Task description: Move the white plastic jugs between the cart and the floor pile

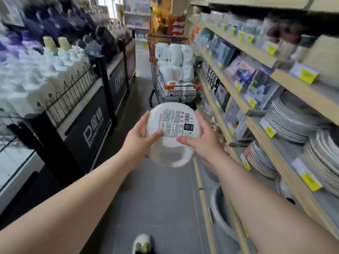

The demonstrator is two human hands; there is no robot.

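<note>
We hold the white jug [171, 136] between both hands, label up, handle end seemingly toward us, long axis pointing at the trolley [174, 74] ahead; left hand [139, 138] and right hand [200, 140] curl round its sides.

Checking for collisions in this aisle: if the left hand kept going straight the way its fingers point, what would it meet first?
Beyond the white jug it grips, the left hand points up the aisle toward the shopping cart loaded with similar white jugs. That probably comes first, though depth is hard to judge.
</note>
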